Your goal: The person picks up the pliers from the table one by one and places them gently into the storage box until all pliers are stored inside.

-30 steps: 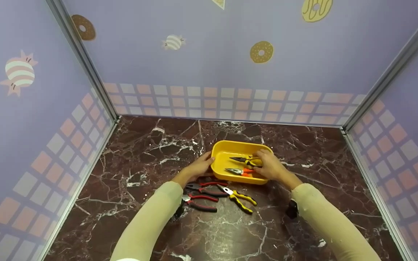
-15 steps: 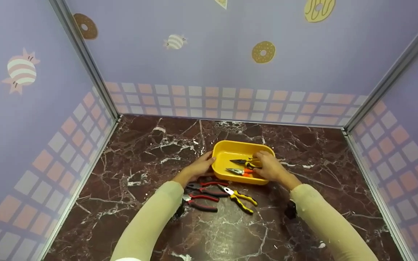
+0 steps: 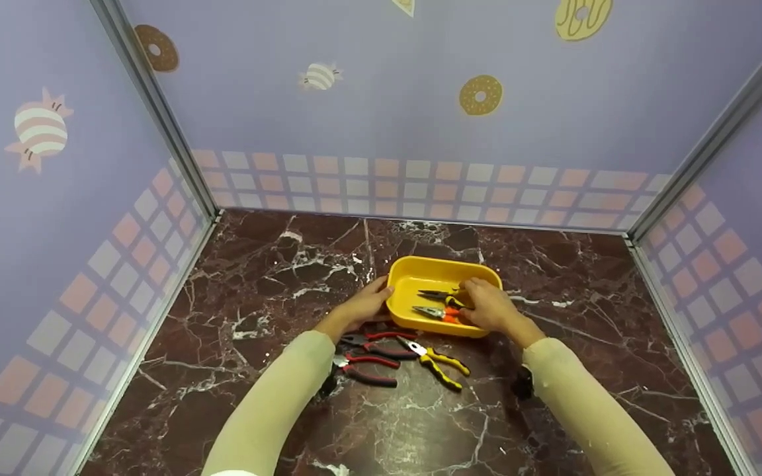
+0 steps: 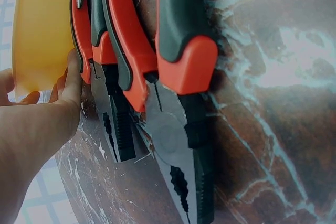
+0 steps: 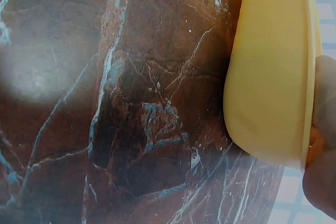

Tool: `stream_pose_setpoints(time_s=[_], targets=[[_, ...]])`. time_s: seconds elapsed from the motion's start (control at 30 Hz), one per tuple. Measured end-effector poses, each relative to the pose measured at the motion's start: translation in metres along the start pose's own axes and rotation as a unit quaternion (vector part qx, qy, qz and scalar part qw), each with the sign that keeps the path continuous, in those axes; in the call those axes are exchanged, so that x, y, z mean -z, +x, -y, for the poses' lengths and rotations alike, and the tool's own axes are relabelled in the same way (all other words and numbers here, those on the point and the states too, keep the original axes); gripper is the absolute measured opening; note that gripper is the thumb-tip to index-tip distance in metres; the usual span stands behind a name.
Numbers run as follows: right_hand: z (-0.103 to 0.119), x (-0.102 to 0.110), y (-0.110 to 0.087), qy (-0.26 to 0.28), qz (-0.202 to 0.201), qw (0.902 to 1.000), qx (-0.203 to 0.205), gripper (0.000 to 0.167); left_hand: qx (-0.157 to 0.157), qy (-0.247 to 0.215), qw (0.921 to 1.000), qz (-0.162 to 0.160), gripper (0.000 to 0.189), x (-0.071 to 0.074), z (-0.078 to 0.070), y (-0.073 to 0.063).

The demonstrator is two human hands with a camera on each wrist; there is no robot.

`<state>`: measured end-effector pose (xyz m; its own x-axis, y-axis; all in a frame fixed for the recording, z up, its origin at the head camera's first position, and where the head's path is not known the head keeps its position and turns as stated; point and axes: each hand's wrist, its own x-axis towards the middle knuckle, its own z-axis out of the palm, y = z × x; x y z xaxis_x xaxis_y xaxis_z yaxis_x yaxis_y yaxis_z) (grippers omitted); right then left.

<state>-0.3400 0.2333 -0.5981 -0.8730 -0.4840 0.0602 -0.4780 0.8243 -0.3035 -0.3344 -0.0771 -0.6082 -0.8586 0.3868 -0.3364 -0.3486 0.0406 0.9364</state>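
A yellow plastic bin (image 3: 407,263) stands on the dark marble surface. My left hand (image 3: 366,303) grips its left end, thumb over the rim and fingers outside. Inside lie black-nosed long-nose pliers (image 3: 432,295) with yellow-and-black handles and, nearer me, long-nose pliers with orange handles (image 3: 430,311). My right hand (image 3: 490,305) reaches over the right end, fingers curled on the yellow-and-black handles, thumb by the orange ones. The hand hides most of both handles. In the right wrist view, the hand (image 5: 324,182) shows only beyond the bin wall (image 5: 270,77).
In front of the bin lie two red-and-black combination pliers (image 3: 371,380) (image 3: 391,351), partly overlapping, and pliers with yellow-and-black handles (image 3: 435,365). In the left wrist view, the red-and-black pliers (image 4: 184,61) lie close beside the left hand. Patterned walls (image 3: 387,119) enclose three sides.
My right hand has shifted slightly left in the bin, and the black-nosed pliers have moved a little left and toward me. The left hand and the bin stay put.
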Motion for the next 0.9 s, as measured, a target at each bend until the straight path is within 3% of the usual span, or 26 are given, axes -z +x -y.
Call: stream_pose_setpoints(time_s=[0.4,0.67,0.9], targets=[[0.0010,0.0007,0.0007,-0.028,0.026,0.9992,-0.012,0.055,0.007,-0.001,1.0000,-0.004,0.057,-0.0007,-0.0001,0.0002],[0.0005,-0.0028,0.0006,-0.033,0.000,0.9994,-0.006,0.054,0.000,-0.005,1.0000,-0.002,0.056,-0.0003,0.0008,0.0011],[-0.0006,-0.0042,0.0013,-0.005,-0.012,0.9998,-0.013,0.058,0.001,-0.005,1.0000,-0.002,0.055,0.0003,0.0005,-0.0005]])
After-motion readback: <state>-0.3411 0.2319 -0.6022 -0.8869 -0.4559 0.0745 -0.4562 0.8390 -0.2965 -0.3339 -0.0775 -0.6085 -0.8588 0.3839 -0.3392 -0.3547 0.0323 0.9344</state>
